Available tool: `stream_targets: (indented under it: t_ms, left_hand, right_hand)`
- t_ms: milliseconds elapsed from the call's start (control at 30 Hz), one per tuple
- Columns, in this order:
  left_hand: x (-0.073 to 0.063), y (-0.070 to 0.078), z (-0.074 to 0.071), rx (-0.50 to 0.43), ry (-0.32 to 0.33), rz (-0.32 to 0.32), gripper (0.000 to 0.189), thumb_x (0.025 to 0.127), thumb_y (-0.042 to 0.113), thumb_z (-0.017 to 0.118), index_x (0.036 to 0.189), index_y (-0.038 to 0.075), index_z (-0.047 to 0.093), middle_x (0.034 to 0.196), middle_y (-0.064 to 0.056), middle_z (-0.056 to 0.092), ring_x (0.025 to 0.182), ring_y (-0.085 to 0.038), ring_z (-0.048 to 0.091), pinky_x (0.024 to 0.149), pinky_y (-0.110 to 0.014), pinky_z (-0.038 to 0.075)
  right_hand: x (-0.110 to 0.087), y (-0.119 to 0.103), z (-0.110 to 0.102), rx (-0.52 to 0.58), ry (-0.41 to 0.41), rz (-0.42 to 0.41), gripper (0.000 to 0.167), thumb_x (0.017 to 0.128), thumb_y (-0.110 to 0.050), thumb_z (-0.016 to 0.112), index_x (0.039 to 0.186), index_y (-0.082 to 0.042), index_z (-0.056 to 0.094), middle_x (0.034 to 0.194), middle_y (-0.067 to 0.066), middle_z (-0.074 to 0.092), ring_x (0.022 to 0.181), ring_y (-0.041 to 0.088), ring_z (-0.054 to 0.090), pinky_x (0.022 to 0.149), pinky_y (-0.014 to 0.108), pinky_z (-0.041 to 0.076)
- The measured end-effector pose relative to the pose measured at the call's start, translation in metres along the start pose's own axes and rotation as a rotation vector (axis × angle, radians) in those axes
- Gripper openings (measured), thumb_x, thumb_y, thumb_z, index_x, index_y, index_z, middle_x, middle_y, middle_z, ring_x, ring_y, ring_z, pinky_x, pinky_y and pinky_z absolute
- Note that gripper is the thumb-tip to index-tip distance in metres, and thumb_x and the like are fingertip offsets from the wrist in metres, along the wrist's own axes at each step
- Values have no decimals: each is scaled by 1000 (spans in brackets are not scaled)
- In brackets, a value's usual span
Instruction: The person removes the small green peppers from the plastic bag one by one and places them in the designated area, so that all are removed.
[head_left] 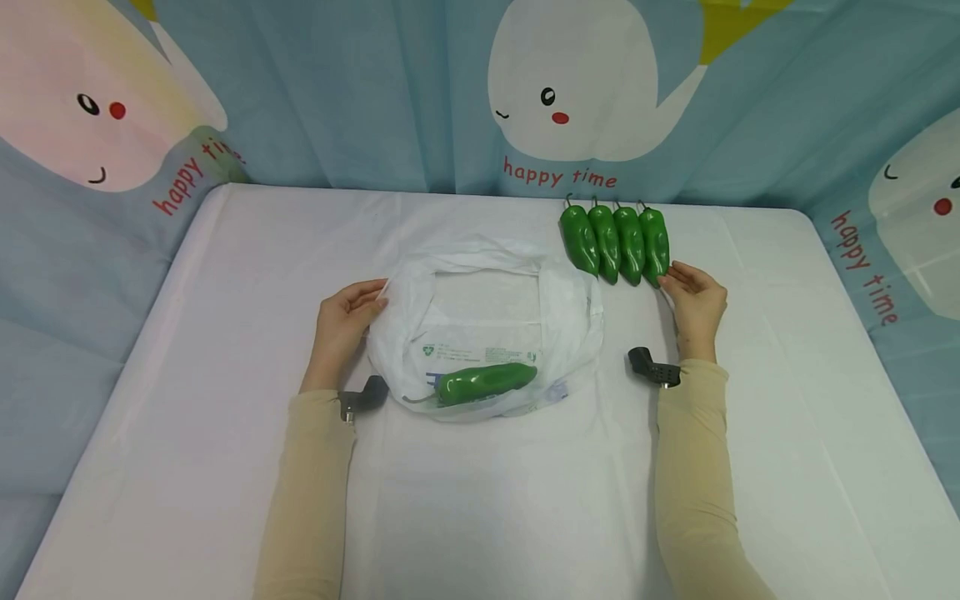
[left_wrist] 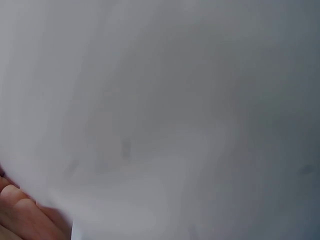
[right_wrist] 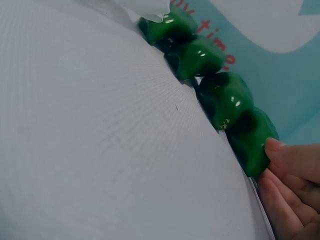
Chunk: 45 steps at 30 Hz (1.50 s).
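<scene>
A white plastic bag [head_left: 570,317] lies with its mouth spread in the middle of the table, and one green pepper [head_left: 483,384] rests inside near its front edge. My left hand [head_left: 347,321] holds the bag's left rim between thumb and fingers. In the left wrist view the bag's pale film [left_wrist: 150,125] hides most of that hand. At the back right, several green peppers lie side by side, stems away from me. With my right hand [head_left: 697,304] I pinch the lower tip of the rightmost pepper [head_left: 655,242]; the thumb [right_wrist: 292,157] presses its side in the right wrist view.
The table [head_left: 495,500] has a white cover. A blue curtain [head_left: 390,100] with whale prints stands right behind its back edge. The bag's right side reaches the leftmost pepper [head_left: 579,237] of the row. A dark wrist camera [head_left: 654,367] sits at my right wrist.
</scene>
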<state>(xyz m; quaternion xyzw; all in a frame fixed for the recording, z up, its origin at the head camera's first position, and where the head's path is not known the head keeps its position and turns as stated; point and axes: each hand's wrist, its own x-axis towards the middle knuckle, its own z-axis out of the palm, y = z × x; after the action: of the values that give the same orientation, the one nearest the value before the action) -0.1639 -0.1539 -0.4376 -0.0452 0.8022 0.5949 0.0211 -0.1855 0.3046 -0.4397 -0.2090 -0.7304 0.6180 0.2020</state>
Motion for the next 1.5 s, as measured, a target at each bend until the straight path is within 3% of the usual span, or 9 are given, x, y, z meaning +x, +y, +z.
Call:
stream_targets:
  t_ms: [400,767,1167,1500]
  left_hand:
    - [-1,2,-1,9,-4,-3,37,93,20,63,126,5,60,118,-16,63,95,-2,59,80,-13,45]
    - [-2,2,-1,5,-5,4,36,92,20,63,125,5,61,116,-16,64,94,-2,59,80,-13,45]
    - [0,0,0,26,6,7,35,92,20,63,124,5,61,115,-15,65,94,-3,60,83,-15,44]
    - [0,0,0,12,4,13,35,92,18,63,124,4,61,115,-16,64,93,-2,60,83,-15,45]
  right_hand:
    - [1,0,1,-16,-23,5,32,82,6,68,114,9,63,102,10,68,83,4,64,78,14,49]
    - [2,2,0,-120,-50,3,34,85,-1,68,117,5,63,111,14,66,89,5,63,82,16,48]
    - [1,1,-1,-25,-68,0,32,83,4,69,114,8,63,98,4,69,86,5,64,78,14,49]
    - [0,1,-4,33,-67,51,36,84,-1,69,119,6,61,104,6,69,94,10,64,81,17,49]
